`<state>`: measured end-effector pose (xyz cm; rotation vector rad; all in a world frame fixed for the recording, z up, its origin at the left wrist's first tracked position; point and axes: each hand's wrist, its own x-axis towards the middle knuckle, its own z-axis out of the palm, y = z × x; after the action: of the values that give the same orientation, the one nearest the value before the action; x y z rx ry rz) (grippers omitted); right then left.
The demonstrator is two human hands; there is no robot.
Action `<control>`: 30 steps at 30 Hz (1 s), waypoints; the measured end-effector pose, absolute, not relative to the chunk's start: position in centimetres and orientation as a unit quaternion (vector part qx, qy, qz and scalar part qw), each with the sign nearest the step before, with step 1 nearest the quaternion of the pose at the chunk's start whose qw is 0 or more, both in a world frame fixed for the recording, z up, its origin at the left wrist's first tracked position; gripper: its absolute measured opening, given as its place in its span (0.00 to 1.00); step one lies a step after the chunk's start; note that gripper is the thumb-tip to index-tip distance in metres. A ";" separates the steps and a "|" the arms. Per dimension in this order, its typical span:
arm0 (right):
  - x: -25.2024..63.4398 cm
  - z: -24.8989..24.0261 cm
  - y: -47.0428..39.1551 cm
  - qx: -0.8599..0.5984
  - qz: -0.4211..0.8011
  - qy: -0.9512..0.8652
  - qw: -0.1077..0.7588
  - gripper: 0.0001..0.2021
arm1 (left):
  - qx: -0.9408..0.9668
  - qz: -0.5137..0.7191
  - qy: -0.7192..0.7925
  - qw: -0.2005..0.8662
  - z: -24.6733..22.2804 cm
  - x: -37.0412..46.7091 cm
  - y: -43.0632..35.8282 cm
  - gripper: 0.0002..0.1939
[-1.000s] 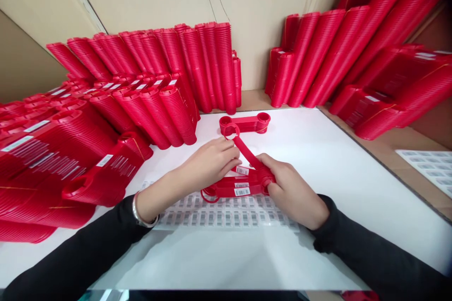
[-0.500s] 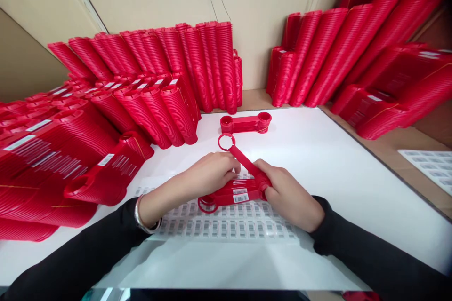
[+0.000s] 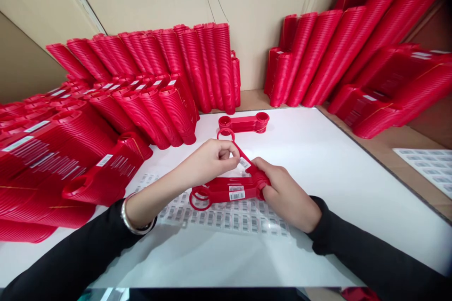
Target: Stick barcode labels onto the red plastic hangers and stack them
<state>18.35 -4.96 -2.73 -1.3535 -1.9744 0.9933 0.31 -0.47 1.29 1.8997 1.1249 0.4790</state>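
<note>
My right hand (image 3: 282, 188) is wrapped round one end of several red plastic pieces (image 3: 222, 187), each a flat bar with a ring at its end. One piece (image 3: 241, 148) is fanned out from the others, its ring pointing away from me. Thumb and finger of my left hand (image 3: 215, 157) pinch a small white barcode sticker (image 3: 244, 163) over the bar of that piece; whether it touches the bar I cannot tell. Another barcode sticker (image 3: 237, 195) lies on the lower pieces. Under them is a sheet of barcode stickers (image 3: 226, 221), partly hidden.
A small red stack (image 3: 243, 123) lies just beyond my hands. Tall stacks of red pieces stand at the left (image 3: 176, 113) and right (image 3: 318, 56), some bound with bands. Another sticker sheet (image 3: 427, 164) lies at the right, past the edge of the white table (image 3: 335, 164).
My left hand has lifted a little from the sticker sheet and now shows a barcode sticker at its fingertips, over the fanned-out piece. My right hand keeps its grip.
</note>
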 end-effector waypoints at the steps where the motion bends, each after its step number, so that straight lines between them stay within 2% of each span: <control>1: 18.3 -2.7 -5.0 -0.501 0.370 -0.733 0.274 0.14 | 0.757 0.195 0.449 0.433 1.2 0.4 -0.5 0.07; 13: 18.3 -2.5 -5.2 -0.497 0.371 -0.735 0.272 0.14 | 0.759 0.184 0.461 0.422 1.4 0.6 -1.0 0.07; 19: 18.3 -2.6 -5.3 -0.495 0.375 -0.733 0.276 0.15 | 0.782 0.199 0.465 0.365 0.7 0.6 -1.0 0.07; 22: 18.3 -2.6 -5.3 -0.493 0.378 -0.733 0.277 0.16 | 0.824 0.196 0.452 0.278 0.5 0.7 -1.1 0.06; 25: 18.2 -2.5 -5.4 -0.488 0.374 -0.738 0.279 0.15 | 0.876 0.196 0.421 0.131 0.3 0.8 -1.2 0.05; 30: 18.2 -2.5 -5.5 -0.475 0.367 -0.746 0.290 0.16 | 0.904 0.195 0.373 -0.079 -0.2 0.7 -1.5 0.14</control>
<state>18.15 -5.50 -2.51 -1.2666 -1.9893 0.9805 0.73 -1.46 -0.17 2.9910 1.2339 0.6465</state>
